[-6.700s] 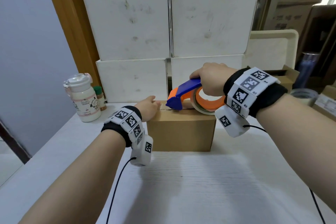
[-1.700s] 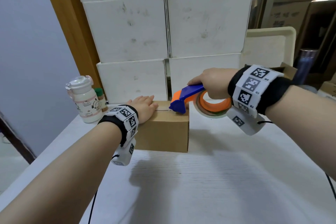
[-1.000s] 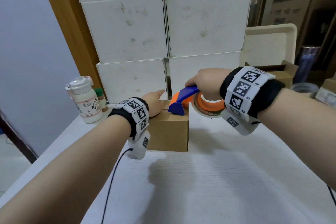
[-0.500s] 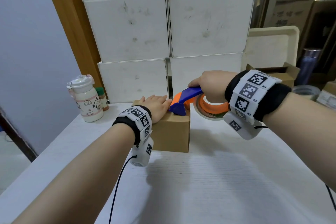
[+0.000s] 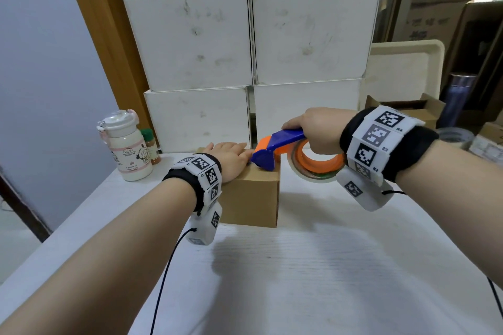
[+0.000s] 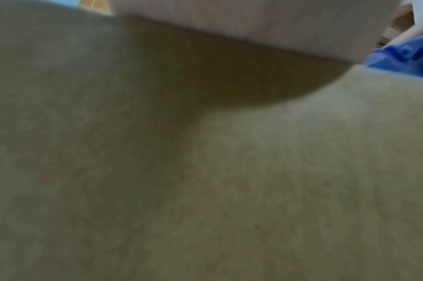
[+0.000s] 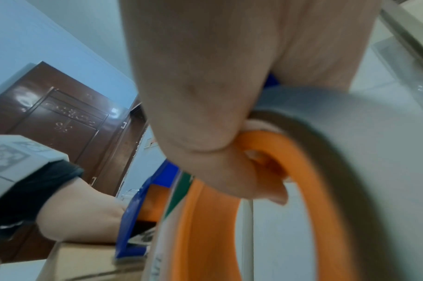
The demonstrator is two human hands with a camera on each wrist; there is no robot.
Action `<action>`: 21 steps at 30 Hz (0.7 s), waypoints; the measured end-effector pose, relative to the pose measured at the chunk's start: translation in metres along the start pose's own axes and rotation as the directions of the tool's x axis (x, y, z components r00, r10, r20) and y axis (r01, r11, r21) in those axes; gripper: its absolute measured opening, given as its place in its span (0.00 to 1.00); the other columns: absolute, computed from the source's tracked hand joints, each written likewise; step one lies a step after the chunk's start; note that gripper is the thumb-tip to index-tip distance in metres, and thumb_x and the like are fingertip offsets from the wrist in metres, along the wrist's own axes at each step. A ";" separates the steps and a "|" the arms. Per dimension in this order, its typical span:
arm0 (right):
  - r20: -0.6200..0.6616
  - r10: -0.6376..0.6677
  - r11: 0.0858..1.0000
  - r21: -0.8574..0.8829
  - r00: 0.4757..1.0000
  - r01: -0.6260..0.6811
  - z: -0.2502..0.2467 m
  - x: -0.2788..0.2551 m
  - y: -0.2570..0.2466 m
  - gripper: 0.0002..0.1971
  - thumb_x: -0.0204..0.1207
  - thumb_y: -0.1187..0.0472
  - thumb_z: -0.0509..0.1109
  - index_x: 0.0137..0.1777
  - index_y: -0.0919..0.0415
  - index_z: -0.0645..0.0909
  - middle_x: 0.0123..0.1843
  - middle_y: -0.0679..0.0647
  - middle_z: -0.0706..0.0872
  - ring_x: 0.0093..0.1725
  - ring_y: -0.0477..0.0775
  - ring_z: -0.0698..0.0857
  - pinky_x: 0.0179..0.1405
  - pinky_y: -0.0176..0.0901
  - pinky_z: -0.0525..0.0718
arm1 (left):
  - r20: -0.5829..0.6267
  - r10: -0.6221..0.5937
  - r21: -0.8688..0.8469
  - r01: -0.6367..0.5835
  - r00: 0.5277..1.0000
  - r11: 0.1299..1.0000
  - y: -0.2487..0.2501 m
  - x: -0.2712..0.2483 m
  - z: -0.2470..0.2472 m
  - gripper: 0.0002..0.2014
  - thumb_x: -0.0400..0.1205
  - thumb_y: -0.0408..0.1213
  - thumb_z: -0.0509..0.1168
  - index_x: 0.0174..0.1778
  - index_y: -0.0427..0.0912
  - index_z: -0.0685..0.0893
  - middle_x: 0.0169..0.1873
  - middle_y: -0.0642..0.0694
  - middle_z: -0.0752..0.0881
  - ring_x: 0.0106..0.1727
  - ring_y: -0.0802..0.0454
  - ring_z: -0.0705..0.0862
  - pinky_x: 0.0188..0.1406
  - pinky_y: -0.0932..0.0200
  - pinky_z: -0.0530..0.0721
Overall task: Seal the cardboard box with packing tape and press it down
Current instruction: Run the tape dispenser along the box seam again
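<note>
A small brown cardboard box (image 5: 253,198) stands on the white table (image 5: 313,266). My left hand (image 5: 228,158) lies flat on the box top with straight fingers, its wrist over the near left corner. My right hand (image 5: 315,128) grips a blue and orange tape dispenser (image 5: 275,149) that carries a roll of packing tape (image 5: 315,168). The dispenser's blue nose rests on the box top at its right edge, just right of my left hand. In the right wrist view my fingers curl through the orange core (image 7: 265,171) and the blue nose (image 7: 131,228) touches the box (image 7: 85,262). The left wrist view is a blur of cardboard (image 6: 205,171).
Stacked white boxes (image 5: 245,49) form a wall right behind the cardboard box. A white bottle (image 5: 126,145) and a small spice jar (image 5: 151,147) stand at the back left. A cream tray (image 5: 402,73), an open carton (image 5: 408,109) and a clear tape roll (image 5: 454,137) sit at the right.
The box has been turned since the earliest frame and now shows a narrower face. In the last second my left hand settled flat on the top; the dispenser stays at the right edge.
</note>
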State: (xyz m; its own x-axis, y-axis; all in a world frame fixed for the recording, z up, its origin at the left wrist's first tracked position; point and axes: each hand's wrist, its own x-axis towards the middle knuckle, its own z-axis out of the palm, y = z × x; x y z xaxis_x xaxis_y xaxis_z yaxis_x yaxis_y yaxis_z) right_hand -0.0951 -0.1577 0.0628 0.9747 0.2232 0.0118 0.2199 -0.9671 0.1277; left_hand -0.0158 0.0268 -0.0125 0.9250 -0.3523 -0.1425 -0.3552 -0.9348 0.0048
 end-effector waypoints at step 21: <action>-0.036 0.069 0.984 0.168 0.997 -0.062 0.041 -0.012 0.032 0.35 0.75 0.73 0.56 0.79 0.42 0.63 0.51 0.51 0.72 0.46 0.55 0.76 0.47 0.42 0.74 | -0.044 -0.103 -0.072 0.100 0.994 0.992 -0.016 -0.001 0.001 0.34 0.83 0.65 0.39 0.83 0.53 0.55 0.82 0.48 0.61 0.84 0.47 0.57 0.84 0.45 0.49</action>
State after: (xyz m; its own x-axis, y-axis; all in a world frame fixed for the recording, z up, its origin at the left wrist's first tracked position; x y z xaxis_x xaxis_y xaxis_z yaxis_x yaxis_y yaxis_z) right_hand -0.0982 -0.1960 0.0264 0.9855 0.1598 0.0564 0.1623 -0.9858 -0.0421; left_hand -0.0114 0.0426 -0.0130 0.9617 -0.2557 -0.0983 -0.2506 -0.9661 0.0619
